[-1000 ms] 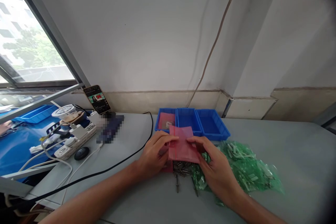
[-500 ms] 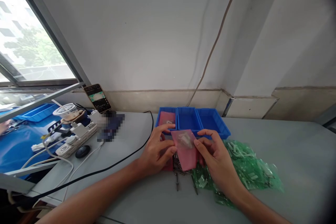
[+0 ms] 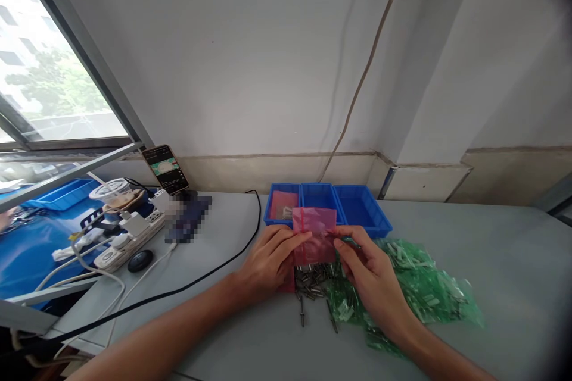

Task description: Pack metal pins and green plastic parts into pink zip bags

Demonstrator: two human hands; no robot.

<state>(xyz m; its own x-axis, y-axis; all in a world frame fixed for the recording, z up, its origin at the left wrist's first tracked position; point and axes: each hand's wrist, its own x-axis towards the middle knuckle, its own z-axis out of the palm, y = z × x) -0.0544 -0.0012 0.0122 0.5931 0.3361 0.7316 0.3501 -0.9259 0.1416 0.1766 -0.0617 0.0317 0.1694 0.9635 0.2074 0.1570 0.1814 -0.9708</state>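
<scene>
Between my hands, above the table, is a small pink zip bag [image 3: 318, 250]. My left hand [image 3: 270, 259] is closed on its left edge, with fingers across the front. My right hand [image 3: 364, 259] pinches its right edge between thumb and fingers. Below the bag lies a pile of small metal fasteners [image 3: 313, 286], partly hidden by it. Another pink bag [image 3: 288, 283] shows in part under my left hand. Green plastic bags [image 3: 429, 297] with small parts inside lie by my right hand. In the left blue bin [image 3: 268, 214] behind rests a pink bag [image 3: 282, 202].
Two more blue bins, a middle bin [image 3: 318, 196] and a right bin [image 3: 364, 211], stand against the left one. A black cable [image 3: 179, 293] crosses the table at left, near a mouse [image 3: 140, 260], a power strip [image 3: 118, 253] and a propped phone [image 3: 165, 169].
Half a second ago the bag was tilted with pale parts showing through it; now it is turned, its zip strip at the left. My left fingers have moved over its front.
</scene>
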